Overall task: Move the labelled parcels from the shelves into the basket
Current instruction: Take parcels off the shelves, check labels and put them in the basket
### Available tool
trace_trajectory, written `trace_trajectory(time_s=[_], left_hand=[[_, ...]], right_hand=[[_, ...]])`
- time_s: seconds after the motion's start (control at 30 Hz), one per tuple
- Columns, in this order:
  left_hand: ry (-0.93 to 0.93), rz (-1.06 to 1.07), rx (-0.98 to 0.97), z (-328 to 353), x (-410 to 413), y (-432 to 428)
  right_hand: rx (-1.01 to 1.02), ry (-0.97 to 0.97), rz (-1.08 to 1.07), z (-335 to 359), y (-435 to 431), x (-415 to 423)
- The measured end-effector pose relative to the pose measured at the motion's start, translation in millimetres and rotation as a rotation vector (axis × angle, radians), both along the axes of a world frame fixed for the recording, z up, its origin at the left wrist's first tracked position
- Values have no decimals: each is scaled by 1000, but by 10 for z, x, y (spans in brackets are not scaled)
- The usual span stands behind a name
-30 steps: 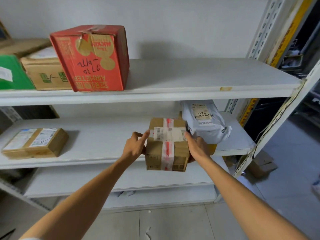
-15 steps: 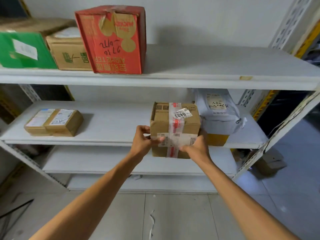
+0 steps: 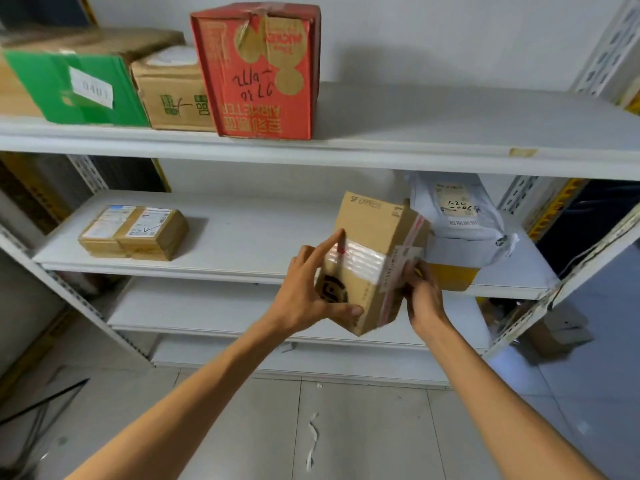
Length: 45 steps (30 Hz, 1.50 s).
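Observation:
A brown taped cardboard parcel (image 3: 372, 244) is held tilted in the air in front of the middle shelf (image 3: 242, 268). My left hand (image 3: 311, 289) grips its left face, index finger stretched up along the tape and thumb under the lower corner. My right hand (image 3: 424, 296) holds its right side, fingers curled round the edge. A white plastic mailer bag (image 3: 457, 213) with a label lies on a yellow box (image 3: 453, 275) right behind. Two flat labelled brown parcels (image 3: 135, 233) sit at the shelf's left. No basket is in view.
On the top shelf (image 3: 415, 154) stand a red box (image 3: 259, 71), a small brown box (image 3: 173, 95) and a green box (image 3: 76, 88) with a white label. A lower shelf (image 3: 207, 313) lies beneath. Grey tiled floor (image 3: 346, 427) spreads below; a carton (image 3: 557, 330) sits on it at right.
The parcel has been turned in my hands: its taped label face now points right and a plain printed side faces me. My view has moved closer and to the left.

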State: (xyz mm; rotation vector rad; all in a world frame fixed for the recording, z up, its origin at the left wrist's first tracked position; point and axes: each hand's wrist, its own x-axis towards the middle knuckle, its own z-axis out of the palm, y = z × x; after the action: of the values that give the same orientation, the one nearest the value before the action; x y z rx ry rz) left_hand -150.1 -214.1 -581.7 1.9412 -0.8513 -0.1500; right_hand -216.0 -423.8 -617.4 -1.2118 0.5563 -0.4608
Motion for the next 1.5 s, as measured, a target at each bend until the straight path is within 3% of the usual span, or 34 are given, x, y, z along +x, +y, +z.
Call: trace_trajectory(time_s=[0.2,0.33,0.4,0.53,0.67,0.83,0.93,1.13,1.3,1.5], left_hand=[[63,117,113,104,-68,-217],[603,89,-282,42,155,-67],[867,68,-350,-55,242,-1],[1062,26,-444,-181,238,81],[1028,78,-425,-178,250,129],[724,162,-334,23,261,95],[635,200,-283,9,333,82],[715,206,-356,-14,392,116],[778,103,-305,-209,480,227],[770,239,-464,-204,445,146]], right_hand=[[-28,46,8,96,8,-29],[-93,-94,85,272,-19,-186],[-212,-169,205,331,-1,-253],[-405,-215,369,358,83,-349],[-462,-220,389,478,149,-327],[-444,-192,394,690,148,-182],[-446,-174,378,732,126,-84],[-379,-102,315,682,102,10],[-346,-85,298,673,83,47],[-311,-37,340,620,63,168]])
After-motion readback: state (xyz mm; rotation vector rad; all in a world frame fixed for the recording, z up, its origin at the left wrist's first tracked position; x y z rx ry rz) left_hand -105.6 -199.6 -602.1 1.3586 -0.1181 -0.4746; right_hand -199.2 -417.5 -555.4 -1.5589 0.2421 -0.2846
